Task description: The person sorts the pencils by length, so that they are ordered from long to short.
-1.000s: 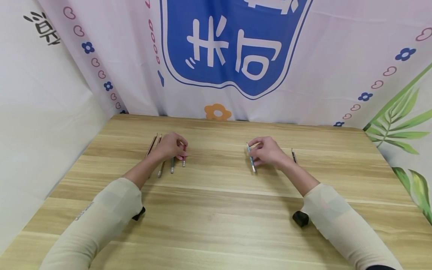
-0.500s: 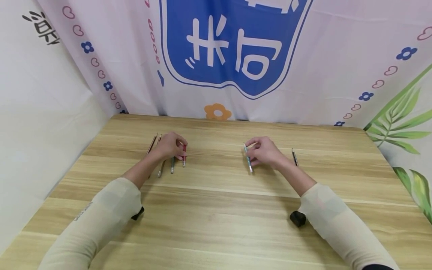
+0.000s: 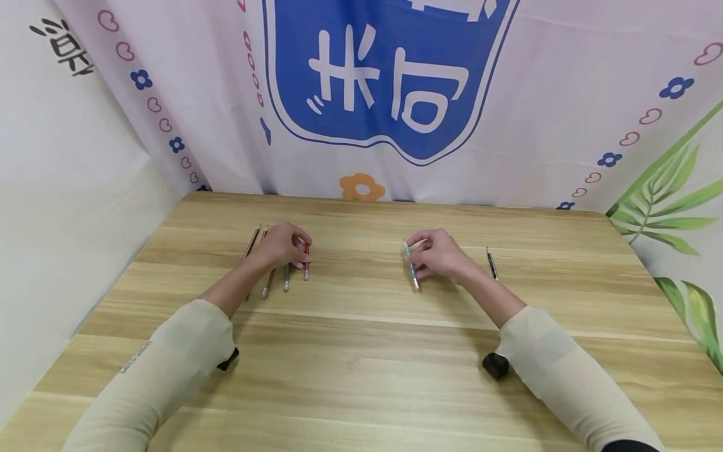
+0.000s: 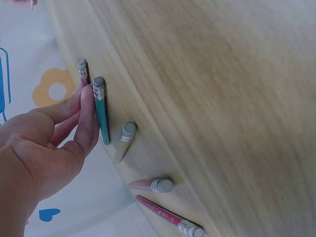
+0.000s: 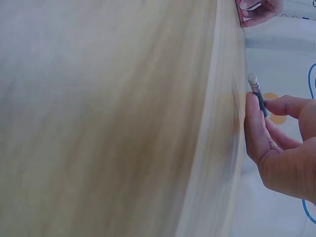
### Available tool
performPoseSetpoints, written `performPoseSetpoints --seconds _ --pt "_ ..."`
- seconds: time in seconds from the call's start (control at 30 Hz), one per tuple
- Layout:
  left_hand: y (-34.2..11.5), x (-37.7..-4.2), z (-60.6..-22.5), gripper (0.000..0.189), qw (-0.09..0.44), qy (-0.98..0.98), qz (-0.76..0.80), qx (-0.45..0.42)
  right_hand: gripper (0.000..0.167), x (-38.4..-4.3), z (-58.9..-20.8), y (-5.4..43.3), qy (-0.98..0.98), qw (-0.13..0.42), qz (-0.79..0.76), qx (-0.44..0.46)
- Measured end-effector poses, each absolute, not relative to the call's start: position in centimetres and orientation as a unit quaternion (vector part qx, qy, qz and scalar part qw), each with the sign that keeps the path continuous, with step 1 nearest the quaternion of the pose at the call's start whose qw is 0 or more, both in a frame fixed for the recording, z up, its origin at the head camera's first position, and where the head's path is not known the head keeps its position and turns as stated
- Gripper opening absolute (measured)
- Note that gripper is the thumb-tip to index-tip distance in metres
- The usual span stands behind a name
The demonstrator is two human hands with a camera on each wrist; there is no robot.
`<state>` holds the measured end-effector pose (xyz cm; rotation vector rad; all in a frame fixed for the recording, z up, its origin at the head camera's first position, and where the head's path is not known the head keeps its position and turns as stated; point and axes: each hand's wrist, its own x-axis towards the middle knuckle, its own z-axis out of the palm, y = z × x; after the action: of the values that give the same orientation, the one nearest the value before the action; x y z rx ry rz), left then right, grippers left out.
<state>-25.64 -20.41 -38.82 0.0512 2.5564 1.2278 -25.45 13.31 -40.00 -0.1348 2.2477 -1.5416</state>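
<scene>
My left hand [image 3: 285,245] pinches a red pencil [image 3: 307,267], eraser end toward me, at the left of the table. Just beside those fingers lies a teal pencil [image 4: 101,111]. A tan pencil [image 4: 126,138] and two reddish pencils, one of them a red printed pencil [image 4: 165,213], follow in a row, partly hidden under the hand and forearm in the head view. My right hand [image 3: 439,254] holds a light blue pencil [image 3: 411,267] between thumb and fingers, its white eraser toward me; in the right wrist view this pencil is raised off the wood.
A dark pencil [image 3: 492,263] lies to the right of my right forearm. The wooden table [image 3: 350,364] ends at the back against a printed curtain [image 3: 508,144]. Black wrist devices show under the left sleeve [image 3: 175,351] and the right sleeve [image 3: 556,358].
My right hand has carried the light blue pencil a little to the left. The left hand stays on the red pencil, and the head view has shifted slightly.
</scene>
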Motion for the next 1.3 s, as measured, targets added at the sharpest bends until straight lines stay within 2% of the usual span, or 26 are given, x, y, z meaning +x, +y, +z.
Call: performPoseSetpoints --seconds 1.3 --pt "-20.4 -25.4 -38.4 0.042 0.150 0.894 0.421 0.026 0.036 -25.8 -39.9 7.2 0.780 0.227 -0.579 -0.076"
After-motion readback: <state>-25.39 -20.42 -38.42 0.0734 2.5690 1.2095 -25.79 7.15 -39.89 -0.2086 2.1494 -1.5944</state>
